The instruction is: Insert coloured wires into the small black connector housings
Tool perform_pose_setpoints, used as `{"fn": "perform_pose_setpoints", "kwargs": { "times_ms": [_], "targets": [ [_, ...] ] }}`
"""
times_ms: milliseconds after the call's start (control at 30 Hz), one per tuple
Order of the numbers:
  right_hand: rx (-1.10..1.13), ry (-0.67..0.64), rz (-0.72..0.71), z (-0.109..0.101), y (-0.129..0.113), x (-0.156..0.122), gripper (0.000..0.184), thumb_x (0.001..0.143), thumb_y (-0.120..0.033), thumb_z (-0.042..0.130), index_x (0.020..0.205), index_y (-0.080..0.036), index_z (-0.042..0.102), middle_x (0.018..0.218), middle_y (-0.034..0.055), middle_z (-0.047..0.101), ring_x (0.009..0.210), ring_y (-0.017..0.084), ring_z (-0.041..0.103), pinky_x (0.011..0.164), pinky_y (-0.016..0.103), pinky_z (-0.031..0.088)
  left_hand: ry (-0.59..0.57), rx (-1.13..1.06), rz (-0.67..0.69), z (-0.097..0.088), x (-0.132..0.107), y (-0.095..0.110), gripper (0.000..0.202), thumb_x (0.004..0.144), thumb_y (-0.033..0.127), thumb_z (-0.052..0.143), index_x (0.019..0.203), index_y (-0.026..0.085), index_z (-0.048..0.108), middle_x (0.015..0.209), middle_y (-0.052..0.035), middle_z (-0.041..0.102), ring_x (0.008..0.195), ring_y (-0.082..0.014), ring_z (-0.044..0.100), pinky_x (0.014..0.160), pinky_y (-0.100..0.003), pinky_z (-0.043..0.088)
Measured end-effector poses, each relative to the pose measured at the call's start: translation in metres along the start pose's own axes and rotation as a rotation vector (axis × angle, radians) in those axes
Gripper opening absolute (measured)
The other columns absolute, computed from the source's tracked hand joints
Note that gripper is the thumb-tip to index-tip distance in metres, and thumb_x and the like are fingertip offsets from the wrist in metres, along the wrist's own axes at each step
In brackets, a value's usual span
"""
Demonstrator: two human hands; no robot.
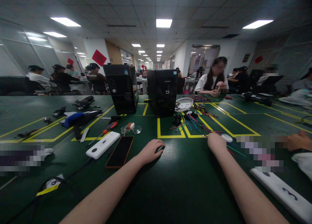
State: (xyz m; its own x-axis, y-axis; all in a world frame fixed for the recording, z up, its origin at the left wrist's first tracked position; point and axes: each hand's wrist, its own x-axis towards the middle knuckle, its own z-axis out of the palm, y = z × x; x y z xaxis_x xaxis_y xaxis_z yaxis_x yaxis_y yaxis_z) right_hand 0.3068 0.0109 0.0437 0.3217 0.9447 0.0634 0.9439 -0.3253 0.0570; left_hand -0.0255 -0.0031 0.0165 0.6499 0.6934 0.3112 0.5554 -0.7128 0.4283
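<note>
While a latticed plastic basket [184, 105] is sitting beside a computer tower [162, 92], the left hand [152, 150] is lying curled, the right hand [216, 144] resting near slender wires [191, 121], both grips unclear.

Left power bank [103, 145]: I read "8".
Cable tag [54, 182]: also "8".
Right power bank [284, 191], toward the surface's [185, 181] right edge: "3".
Computers [162, 94]: lettering too small.

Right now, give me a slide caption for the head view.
Left hand near a phone, right hand by coloured wires, two black computer cases on green table.
</note>
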Motion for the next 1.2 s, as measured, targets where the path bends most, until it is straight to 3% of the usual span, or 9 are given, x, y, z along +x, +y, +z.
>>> {"fn": "perform_pose_setpoints", "kwargs": {
  "times_ms": [67, 200, 333, 433, 567, 700, 800, 967, 1200],
  "targets": [
    [0.022, -0.015, 0.038, 0.006, -0.008, -0.002, 0.035, 0.080, -0.006, 0.039, 0.106, -0.003, 0.061, 0.093, 0.0252, 0.064, 0.086, 0.027, 0.065, 0.071, 0.036, 0.049, 0.000, 0.001, -0.002, 0.000, 0.000, 0.000, 0.024, 0.084, 0.020, 0.051, 0.107, 0.020, 0.058, 0.113, -0.0061, 0.057, 0.107, -0.0198, 0.050, 0.096, -0.035, 0.039],
    [0.064, -0.010, 0.098, 0.018, -0.018, -0.004, 0.051, 0.081, -0.009, 0.035, 0.130, 0.007, 0.034, 0.097, 0.0290, 0.062, 0.089, 0.027, 0.064, 0.071, 0.036, 0.050, -0.007, 0.001, -0.003, -0.001, 0.000, 0.000, 0.025, 0.084, 0.020, 0.051, 0.107, 0.020, 0.058, 0.113, -0.0060, 0.057, 0.107, -0.0198, 0.050, 0.096, -0.035, 0.039],
    [0.146, -0.011, 0.025, 0.016, -0.012, 0.002, 0.056, 0.085, -0.025, 0.038, 0.130, 0.008, 0.032, 0.102, 0.0279, 0.061, 0.092, 0.029, 0.062, 0.074, 0.036, 0.048, -0.005, -0.006, -0.005, -0.002, 0.000, 0.001, 0.025, 0.084, 0.020, 0.051, 0.107, 0.020, 0.058, 0.113, -0.0063, 0.057, 0.107, -0.0200, 0.050, 0.096, -0.035, 0.039],
    [0.251, 0.071, 0.019, 0.004, 0.011, 0.011, 0.066, 0.085, -0.042, 0.039, 0.132, 0.004, 0.031, 0.110, 0.0255, 0.058, 0.099, 0.029, 0.058, 0.078, 0.035, 0.046, -0.011, -0.013, -0.011, -0.003, 0.000, 0.003, 0.025, 0.084, 0.021, 0.050, 0.108, 0.021, 0.058, 0.114, -0.0062, 0.056, 0.108, -0.0201, 0.050, 0.096, -0.036, 0.039],
    [0.279, 0.220, -0.039, -0.013, 0.060, 0.024, 0.045, 0.090, -0.029, 0.026, 0.121, -0.009, 0.052, 0.118, 0.0172, 0.057, 0.108, 0.025, 0.053, 0.085, 0.032, 0.041, -0.017, -0.016, -0.015, -0.004, 0.000, 0.003, 0.025, 0.084, 0.022, 0.051, 0.109, 0.021, 0.058, 0.114, -0.0064, 0.056, 0.108, -0.0199, 0.049, 0.096, -0.035, 0.038],
    [0.233, 0.103, 0.031, -0.016, 0.095, 0.027, 0.036, 0.085, -0.031, 0.039, 0.102, -0.015, 0.066, 0.098, 0.0129, 0.066, 0.087, 0.025, 0.060, 0.069, 0.031, 0.044, -0.012, -0.015, -0.016, -0.002, 0.000, 0.002, 0.025, 0.084, 0.023, 0.051, 0.108, 0.021, 0.058, 0.114, -0.0061, 0.056, 0.108, -0.0199, 0.049, 0.097, -0.035, 0.038],
    [0.210, 0.045, -0.027, -0.010, 0.099, 0.026, 0.029, 0.080, -0.030, 0.047, 0.093, -0.017, 0.070, 0.094, 0.0101, 0.066, 0.080, 0.023, 0.060, 0.064, 0.028, 0.042, -0.010, -0.018, -0.018, -0.001, 0.000, 0.002, 0.025, 0.085, 0.023, 0.051, 0.109, 0.022, 0.058, 0.114, -0.0057, 0.056, 0.108, -0.0200, 0.049, 0.096, -0.035, 0.038],
    [0.197, 0.162, -0.126, 0.002, 0.092, 0.028, 0.023, 0.077, -0.028, 0.051, 0.081, -0.016, 0.071, 0.092, 0.0102, 0.063, 0.079, 0.020, 0.059, 0.066, 0.027, 0.042, -0.012, -0.015, -0.015, -0.001, 0.000, 0.001, 0.026, 0.084, 0.022, 0.051, 0.109, 0.021, 0.057, 0.114, -0.0057, 0.056, 0.108, -0.0198, 0.049, 0.097, -0.036, 0.038],
    [0.237, 0.192, -0.227, 0.011, 0.087, 0.033, 0.020, 0.075, -0.023, 0.051, 0.077, -0.016, 0.070, 0.081, 0.0082, 0.062, 0.073, 0.019, 0.057, 0.062, 0.027, 0.040, -0.014, -0.015, -0.018, -0.002, 0.000, 0.003, 0.026, 0.084, 0.022, 0.051, 0.109, 0.021, 0.058, 0.114, -0.0057, 0.056, 0.108, -0.0198, 0.049, 0.096, -0.036, 0.039]
  ]
}}
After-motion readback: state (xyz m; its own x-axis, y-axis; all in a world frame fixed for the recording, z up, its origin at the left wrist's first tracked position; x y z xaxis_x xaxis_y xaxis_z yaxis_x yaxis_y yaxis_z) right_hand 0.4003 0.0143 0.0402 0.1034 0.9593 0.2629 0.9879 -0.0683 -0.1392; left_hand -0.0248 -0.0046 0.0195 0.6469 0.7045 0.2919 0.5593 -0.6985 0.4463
